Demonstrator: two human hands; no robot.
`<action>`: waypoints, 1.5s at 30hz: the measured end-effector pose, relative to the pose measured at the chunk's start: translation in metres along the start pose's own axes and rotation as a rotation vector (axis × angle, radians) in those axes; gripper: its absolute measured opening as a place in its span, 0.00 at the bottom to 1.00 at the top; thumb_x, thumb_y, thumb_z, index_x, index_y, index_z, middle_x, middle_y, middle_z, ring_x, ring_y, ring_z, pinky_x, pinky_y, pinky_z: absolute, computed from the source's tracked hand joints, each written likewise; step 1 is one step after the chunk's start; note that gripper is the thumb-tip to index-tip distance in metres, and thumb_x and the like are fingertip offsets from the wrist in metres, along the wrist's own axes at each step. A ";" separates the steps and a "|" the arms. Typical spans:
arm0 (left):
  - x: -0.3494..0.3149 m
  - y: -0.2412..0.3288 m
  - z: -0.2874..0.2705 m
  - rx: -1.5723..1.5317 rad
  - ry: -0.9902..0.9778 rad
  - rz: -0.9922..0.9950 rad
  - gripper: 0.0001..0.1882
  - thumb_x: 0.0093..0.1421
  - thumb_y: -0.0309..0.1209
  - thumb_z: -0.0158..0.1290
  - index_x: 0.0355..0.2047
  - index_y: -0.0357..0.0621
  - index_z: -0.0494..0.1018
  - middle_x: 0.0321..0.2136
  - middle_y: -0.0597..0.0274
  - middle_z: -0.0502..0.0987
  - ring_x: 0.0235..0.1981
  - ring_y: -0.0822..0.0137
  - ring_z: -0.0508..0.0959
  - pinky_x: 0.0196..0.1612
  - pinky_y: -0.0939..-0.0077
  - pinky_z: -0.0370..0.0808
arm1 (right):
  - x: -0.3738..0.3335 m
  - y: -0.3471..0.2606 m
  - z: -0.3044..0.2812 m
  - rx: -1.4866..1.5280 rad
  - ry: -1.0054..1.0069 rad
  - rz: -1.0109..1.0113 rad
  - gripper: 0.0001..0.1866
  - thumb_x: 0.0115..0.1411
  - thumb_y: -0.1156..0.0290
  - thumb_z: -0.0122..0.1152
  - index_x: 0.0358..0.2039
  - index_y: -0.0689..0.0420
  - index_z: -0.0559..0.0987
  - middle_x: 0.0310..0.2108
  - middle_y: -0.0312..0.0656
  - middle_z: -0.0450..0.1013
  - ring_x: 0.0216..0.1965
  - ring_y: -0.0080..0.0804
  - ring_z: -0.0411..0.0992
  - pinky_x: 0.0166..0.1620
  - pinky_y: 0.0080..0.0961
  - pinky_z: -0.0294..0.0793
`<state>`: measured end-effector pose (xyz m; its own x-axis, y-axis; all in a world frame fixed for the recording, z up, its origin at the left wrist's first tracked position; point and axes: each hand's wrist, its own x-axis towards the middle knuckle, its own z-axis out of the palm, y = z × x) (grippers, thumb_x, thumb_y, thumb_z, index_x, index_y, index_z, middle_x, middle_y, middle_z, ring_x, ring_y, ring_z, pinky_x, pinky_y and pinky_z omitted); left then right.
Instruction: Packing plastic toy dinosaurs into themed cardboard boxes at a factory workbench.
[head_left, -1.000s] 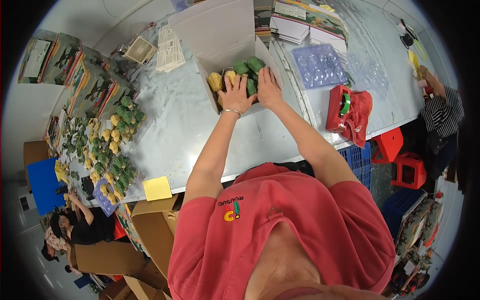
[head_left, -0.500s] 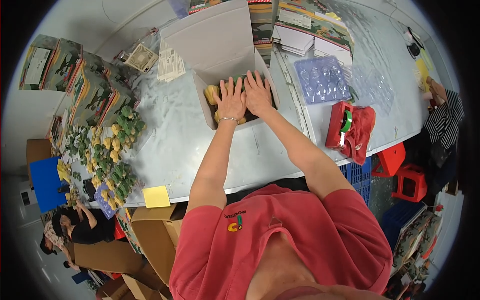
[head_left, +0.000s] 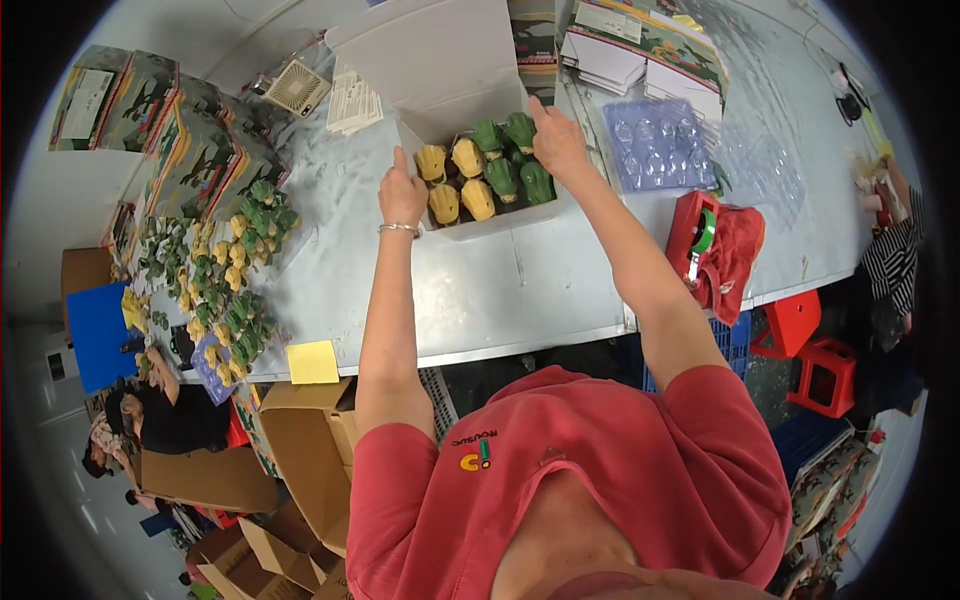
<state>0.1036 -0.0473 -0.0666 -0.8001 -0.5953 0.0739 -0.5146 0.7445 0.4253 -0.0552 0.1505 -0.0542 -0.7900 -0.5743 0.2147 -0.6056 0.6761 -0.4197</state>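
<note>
A white-lined cardboard box (head_left: 478, 228) stands on the table before me, its lid (head_left: 430, 70) raised at the far side. Inside sit several yellow toy pieces (head_left: 479, 199) on the left and several green toy pieces (head_left: 537, 182) on the right, shaped like animal heads. My left hand (head_left: 402, 195) holds the box's left wall, index finger stretched along it and the other fingers curled. At the opposite wall my right hand (head_left: 561, 143) grips near the far right corner, its forefinger pointing up. The fingertips' exact hold is partly hidden.
Loose green and yellow toys (head_left: 235, 260) are heaped at left, beside printed boxes (head_left: 205, 150) and a small fan (head_left: 297, 88). To the right lie a clear plastic tray (head_left: 657, 145), a red tape holder (head_left: 690, 225) and a red cloth (head_left: 737, 250). Other people work at both sides.
Both hands have lifted off the toys inside the box and moved apart to its left and right walls. The yellow and green pieces now show.
</note>
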 end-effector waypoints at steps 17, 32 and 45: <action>-0.016 -0.083 0.023 -0.496 0.372 0.322 0.18 0.55 0.28 0.49 0.46 0.40 0.66 0.36 0.54 0.74 0.35 0.59 0.75 0.40 0.70 0.71 | -0.075 0.002 0.041 0.924 -0.249 0.508 0.44 0.43 0.61 0.70 0.58 0.56 0.58 0.54 0.49 0.59 0.54 0.44 0.61 0.56 0.35 0.58; 0.021 -0.116 0.012 -1.750 -0.775 -0.234 0.27 0.51 0.31 0.51 0.53 0.39 0.64 0.60 0.58 0.57 0.59 0.66 0.58 0.59 0.75 0.55 | -0.068 -0.026 -0.015 -0.512 -0.462 -0.766 0.41 0.49 0.83 0.49 0.62 0.37 0.50 0.63 0.44 0.45 0.63 0.43 0.45 0.59 0.50 0.53; -0.140 -0.067 -0.057 -0.748 -0.417 -0.069 0.32 0.53 0.31 0.57 0.57 0.40 0.59 0.28 0.66 0.73 0.26 0.80 0.68 0.30 0.87 0.68 | -0.183 -0.044 -0.053 0.901 -0.479 0.402 0.30 0.54 0.74 0.55 0.58 0.53 0.59 0.46 0.42 0.68 0.43 0.25 0.66 0.44 0.21 0.67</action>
<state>0.2671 -0.0311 -0.0541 -0.8977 -0.3629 -0.2498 -0.3454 0.2279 0.9103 0.1106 0.2502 -0.0284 -0.6768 -0.6388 -0.3658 0.1344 0.3814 -0.9146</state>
